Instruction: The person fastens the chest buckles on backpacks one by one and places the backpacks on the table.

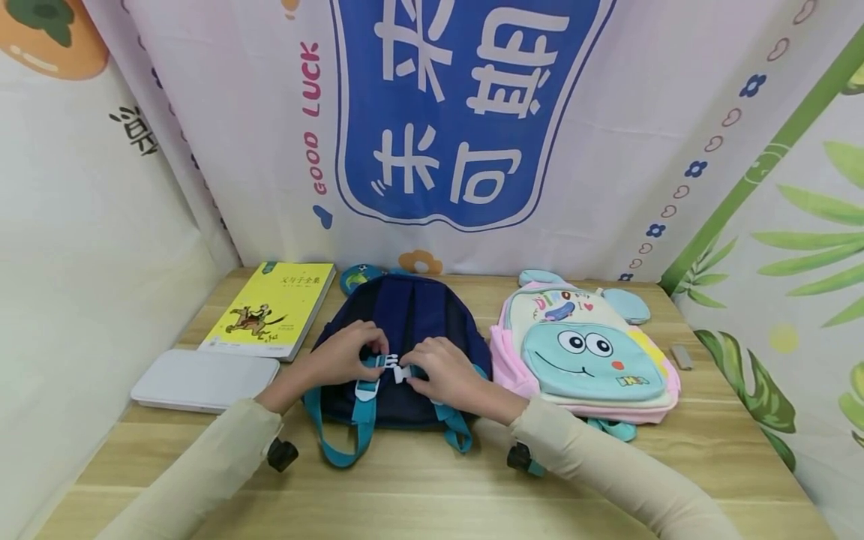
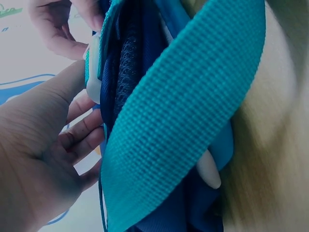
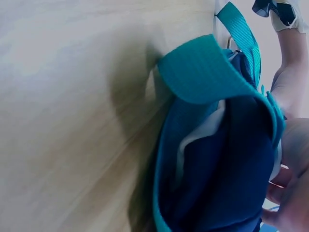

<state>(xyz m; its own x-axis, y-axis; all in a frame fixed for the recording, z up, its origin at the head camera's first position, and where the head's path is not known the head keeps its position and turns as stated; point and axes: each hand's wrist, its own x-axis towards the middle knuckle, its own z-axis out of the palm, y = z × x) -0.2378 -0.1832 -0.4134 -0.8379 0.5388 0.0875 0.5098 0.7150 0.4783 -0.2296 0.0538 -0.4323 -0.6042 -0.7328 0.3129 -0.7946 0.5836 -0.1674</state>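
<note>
Before us, left hand (image 1: 347,354) and right hand (image 1: 445,370) pinch white buckle halves (image 1: 401,374), likely light, stiff, best held by the edges; soft-looking backpack (image 1: 405,311) beneath them.

1. Woven, matt, coarsely ribbed webbing: teal flat straps (image 2: 183,111).
2. Matt cloth: navy rounded backpack (image 1: 405,315).
3. Smooth plastic: white clip buckle (image 1: 401,374).
4. Smooth wood grain, slight sheen: light-brown flat tabletop (image 1: 418,487).
5. Smooth paper cover: yellow rectangular book (image 1: 270,311).
6. Smooth, hard-looking: white rectangular case (image 1: 202,379).
</note>
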